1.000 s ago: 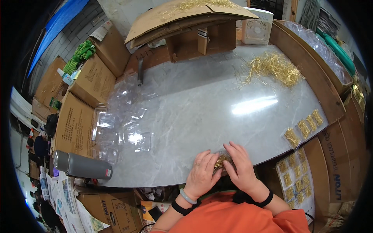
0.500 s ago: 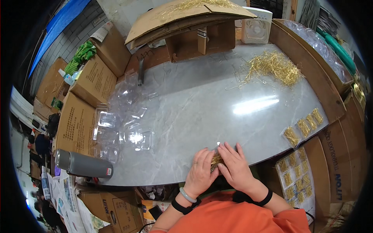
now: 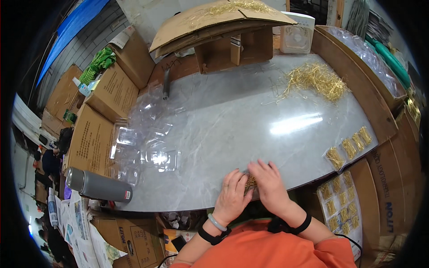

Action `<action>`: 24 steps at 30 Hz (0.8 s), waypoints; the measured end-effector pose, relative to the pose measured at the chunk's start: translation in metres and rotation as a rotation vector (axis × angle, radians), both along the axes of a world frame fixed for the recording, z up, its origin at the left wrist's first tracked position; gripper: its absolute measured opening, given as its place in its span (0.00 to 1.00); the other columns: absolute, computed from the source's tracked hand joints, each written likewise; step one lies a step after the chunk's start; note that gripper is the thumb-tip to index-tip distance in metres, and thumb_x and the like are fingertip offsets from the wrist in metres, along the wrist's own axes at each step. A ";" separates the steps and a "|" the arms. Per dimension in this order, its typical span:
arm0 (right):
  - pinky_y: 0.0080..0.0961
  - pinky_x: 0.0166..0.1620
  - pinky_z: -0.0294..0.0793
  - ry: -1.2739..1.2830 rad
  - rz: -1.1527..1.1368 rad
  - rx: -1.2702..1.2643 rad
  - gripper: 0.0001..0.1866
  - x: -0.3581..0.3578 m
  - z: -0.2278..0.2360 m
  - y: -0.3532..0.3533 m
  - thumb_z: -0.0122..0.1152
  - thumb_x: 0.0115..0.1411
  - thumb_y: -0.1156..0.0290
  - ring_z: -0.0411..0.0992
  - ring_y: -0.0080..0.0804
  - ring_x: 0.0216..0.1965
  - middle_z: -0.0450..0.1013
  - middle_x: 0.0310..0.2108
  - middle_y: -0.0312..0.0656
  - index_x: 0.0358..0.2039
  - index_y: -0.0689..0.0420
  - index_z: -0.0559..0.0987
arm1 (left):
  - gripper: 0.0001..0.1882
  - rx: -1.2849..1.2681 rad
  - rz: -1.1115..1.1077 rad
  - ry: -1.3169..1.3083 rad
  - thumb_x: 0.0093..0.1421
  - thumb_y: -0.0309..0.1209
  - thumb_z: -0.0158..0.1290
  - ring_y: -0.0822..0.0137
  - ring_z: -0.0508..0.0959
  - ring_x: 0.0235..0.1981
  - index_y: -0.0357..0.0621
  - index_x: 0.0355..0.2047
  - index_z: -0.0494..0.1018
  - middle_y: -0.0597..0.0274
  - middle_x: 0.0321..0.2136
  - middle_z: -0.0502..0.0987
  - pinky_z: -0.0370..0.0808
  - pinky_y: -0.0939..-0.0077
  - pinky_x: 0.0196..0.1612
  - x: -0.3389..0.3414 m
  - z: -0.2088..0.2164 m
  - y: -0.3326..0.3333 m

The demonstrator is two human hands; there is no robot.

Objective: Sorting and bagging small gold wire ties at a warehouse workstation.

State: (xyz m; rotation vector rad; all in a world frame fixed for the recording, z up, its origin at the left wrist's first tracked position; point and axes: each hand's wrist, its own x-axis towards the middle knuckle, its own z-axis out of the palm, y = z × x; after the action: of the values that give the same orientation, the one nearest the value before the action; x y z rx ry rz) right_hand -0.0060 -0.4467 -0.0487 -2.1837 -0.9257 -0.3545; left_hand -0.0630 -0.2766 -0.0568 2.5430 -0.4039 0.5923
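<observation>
Two hands meet at the near edge of the grey table (image 3: 219, 125), with one bunch of thin gold wires (image 3: 250, 182) between them. The left hand (image 3: 231, 194) is half curled, its fingers bent and close together along the left side of the bunch. The right hand (image 3: 267, 181) is half curled too, with its fingers bent over the bunch's right side. Together they have hold of it.

Four more small bunches (image 3: 349, 148) lie in a row by the right edge of the table. One big messy pile of loose gold wires (image 3: 318, 80) sits at the far right. Below the table edge is one pale tray (image 3: 356, 239) with rows of bunches in it, about a dozen. There is one grey bottle (image 3: 100, 185), one white fan (image 3: 296, 38) and one dark bar (image 3: 166, 84).

The bunch in the hands is shiny gold and a bit dark in spots. Its wires are thin and packed close.

Fingers cover most of that bunch, so only a small strip shows. The right thumb is hard to make out. The clear plastic boxes (image 3: 166, 161) on the left overlap and shine, so I can't count them. The far left side is small and blurry.
</observation>
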 end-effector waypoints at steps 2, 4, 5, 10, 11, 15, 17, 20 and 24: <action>0.51 0.64 0.64 0.080 -0.048 0.071 0.29 0.012 0.009 -0.003 0.55 0.60 0.81 0.72 0.54 0.57 0.76 0.54 0.50 0.64 0.59 0.70 | 0.28 0.002 -0.013 0.005 0.57 0.28 0.64 0.46 0.67 0.62 0.35 0.57 0.69 0.49 0.55 0.68 0.68 0.51 0.65 0.002 0.002 0.000; 0.45 0.54 0.71 0.085 -0.044 0.092 0.24 0.027 0.012 -0.003 0.54 0.61 0.83 0.73 0.52 0.48 0.77 0.48 0.48 0.59 0.60 0.74 | 0.27 0.011 -0.028 0.004 0.59 0.28 0.63 0.45 0.67 0.62 0.35 0.57 0.70 0.49 0.55 0.67 0.68 0.50 0.65 0.002 0.003 -0.001; 0.44 0.53 0.72 0.101 -0.009 0.102 0.22 0.030 0.006 -0.003 0.55 0.61 0.82 0.74 0.52 0.48 0.77 0.47 0.49 0.57 0.61 0.75 | 0.26 0.018 -0.032 0.000 0.60 0.29 0.62 0.43 0.67 0.62 0.35 0.57 0.70 0.48 0.56 0.67 0.68 0.50 0.65 0.002 0.002 -0.001; 0.36 0.40 0.78 0.302 0.021 0.173 0.13 0.040 0.011 -0.012 0.55 0.64 0.82 0.78 0.43 0.38 0.77 0.39 0.49 0.48 0.65 0.78 | 0.26 -0.021 -0.016 -0.049 0.62 0.33 0.63 0.42 0.66 0.62 0.36 0.57 0.71 0.47 0.56 0.66 0.67 0.49 0.65 0.002 0.005 0.004; 0.32 0.38 0.79 0.465 -0.025 0.220 0.13 0.038 0.014 -0.016 0.55 0.64 0.82 0.78 0.38 0.37 0.76 0.38 0.47 0.49 0.65 0.78 | 0.26 -0.081 -0.005 -0.057 0.62 0.34 0.63 0.42 0.67 0.62 0.36 0.57 0.71 0.47 0.56 0.66 0.67 0.50 0.64 0.002 0.001 0.005; 0.26 0.32 0.82 0.826 -0.184 0.507 0.11 0.018 0.008 -0.032 0.54 0.64 0.83 0.78 0.25 0.29 0.74 0.33 0.42 0.47 0.66 0.75 | 0.27 -0.228 0.171 -0.073 0.63 0.37 0.63 0.45 0.72 0.55 0.36 0.57 0.71 0.49 0.54 0.69 0.72 0.52 0.57 -0.003 -0.002 0.004; 0.26 0.36 0.84 0.872 -0.270 0.631 0.10 0.005 0.004 -0.038 0.53 0.65 0.83 0.78 0.26 0.31 0.74 0.34 0.43 0.47 0.66 0.73 | 0.26 -0.233 0.165 -0.032 0.63 0.37 0.63 0.45 0.73 0.52 0.35 0.56 0.71 0.47 0.52 0.72 0.73 0.55 0.53 -0.004 -0.003 0.006; 0.26 0.40 0.87 0.911 -0.303 0.812 0.08 -0.015 -0.003 -0.037 0.52 0.67 0.84 0.79 0.26 0.35 0.73 0.36 0.42 0.47 0.67 0.70 | 0.28 -0.191 0.106 -0.002 0.64 0.38 0.63 0.46 0.76 0.50 0.34 0.58 0.71 0.45 0.51 0.74 0.74 0.57 0.52 -0.005 -0.003 0.006; 0.24 0.36 0.84 0.981 -0.190 0.781 0.08 -0.042 -0.003 -0.027 0.55 0.68 0.81 0.80 0.25 0.37 0.76 0.36 0.42 0.48 0.66 0.72 | 0.32 -0.180 0.055 0.031 0.63 0.38 0.64 0.46 0.76 0.51 0.34 0.62 0.68 0.44 0.54 0.74 0.75 0.58 0.54 -0.005 0.008 -0.011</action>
State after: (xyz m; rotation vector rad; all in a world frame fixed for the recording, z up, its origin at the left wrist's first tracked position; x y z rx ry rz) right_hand -0.0478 -0.4737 -0.0514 -1.4091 0.0045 0.2494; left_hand -0.0681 -0.2875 -0.0490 2.3942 -0.2582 0.5814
